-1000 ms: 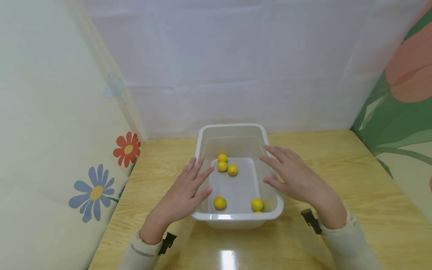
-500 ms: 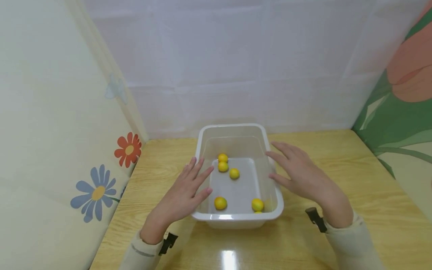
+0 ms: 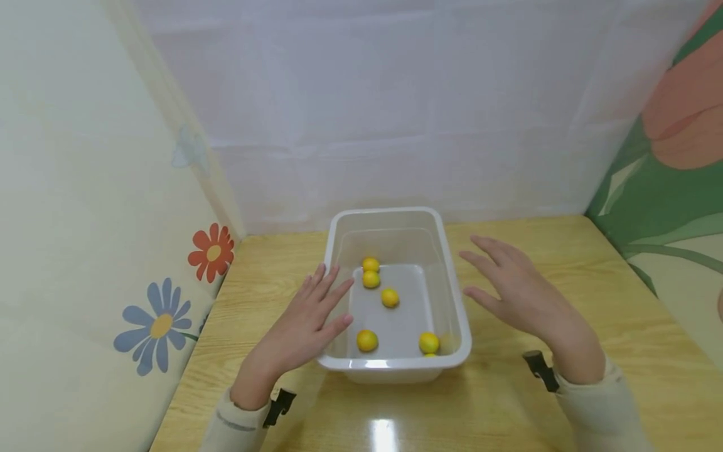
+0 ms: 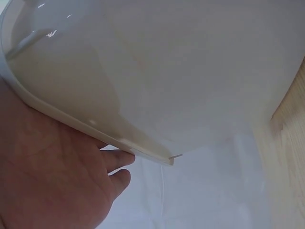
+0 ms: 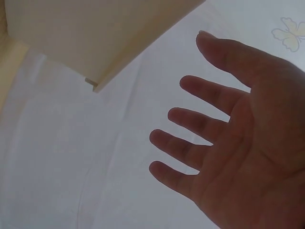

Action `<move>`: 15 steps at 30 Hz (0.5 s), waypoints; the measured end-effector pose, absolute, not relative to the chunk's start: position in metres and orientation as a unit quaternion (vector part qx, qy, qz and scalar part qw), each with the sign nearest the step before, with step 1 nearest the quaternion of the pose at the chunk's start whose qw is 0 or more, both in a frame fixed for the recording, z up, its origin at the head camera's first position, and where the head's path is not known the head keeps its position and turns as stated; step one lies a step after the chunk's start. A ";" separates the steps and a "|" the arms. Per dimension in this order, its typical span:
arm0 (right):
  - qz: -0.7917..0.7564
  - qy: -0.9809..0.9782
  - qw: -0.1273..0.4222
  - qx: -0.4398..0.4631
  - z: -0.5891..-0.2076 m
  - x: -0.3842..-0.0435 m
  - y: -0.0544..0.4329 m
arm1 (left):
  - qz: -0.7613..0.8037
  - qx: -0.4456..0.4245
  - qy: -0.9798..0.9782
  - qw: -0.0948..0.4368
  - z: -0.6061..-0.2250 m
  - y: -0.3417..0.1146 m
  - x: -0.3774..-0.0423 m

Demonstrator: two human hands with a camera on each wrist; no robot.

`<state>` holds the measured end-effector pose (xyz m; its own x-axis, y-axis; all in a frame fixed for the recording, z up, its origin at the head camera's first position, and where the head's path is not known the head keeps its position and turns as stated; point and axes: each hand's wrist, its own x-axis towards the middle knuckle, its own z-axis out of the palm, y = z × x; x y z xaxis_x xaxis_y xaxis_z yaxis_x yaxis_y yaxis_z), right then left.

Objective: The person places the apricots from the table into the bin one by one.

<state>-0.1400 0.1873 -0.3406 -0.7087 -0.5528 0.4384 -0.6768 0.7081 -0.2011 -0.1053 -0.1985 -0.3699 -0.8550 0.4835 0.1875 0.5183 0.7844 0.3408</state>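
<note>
A white plastic basin stands on the wooden table with several small yellow-orange citrus fruits inside. Two fruits touch each other at the back left, and a single fruit lies near the middle. Toward the front are one fruit on the left and another on the right, with a further one mostly hidden by the rim. My left hand, fingers spread, lies against the left rim; the left wrist view shows its palm right at the rim's underside. Right of the basin, my right hand hovers with fingers extended, holding nothing.
Behind the table hangs a white cloth. A flower-printed panel borders the left side, a green and pink one the right. Dark clips sit at both wrists.
My right hand has drawn away to the right from the basin's right rim. The middle fruit has rolled a little toward the front. My left hand has stayed in place.
</note>
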 end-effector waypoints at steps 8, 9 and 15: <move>0.185 -0.901 0.191 0.342 -0.348 -0.145 0.197 | -0.227 -0.263 -0.937 0.045 -0.367 -0.203 -0.107; 0.187 -0.901 0.195 0.340 -0.349 -0.146 0.198 | -0.233 -0.260 -0.936 0.047 -0.366 -0.204 -0.107; 0.196 -0.883 0.245 0.350 -0.358 -0.156 0.207 | -0.250 -0.234 -0.937 0.072 -0.363 -0.214 -0.110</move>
<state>-0.1558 0.2069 -0.3577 -0.6346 -0.5223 0.5696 -0.7144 0.6777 -0.1745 -0.1100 -0.2137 -0.3632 -0.8802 0.4024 0.2516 0.4742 0.7652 0.4354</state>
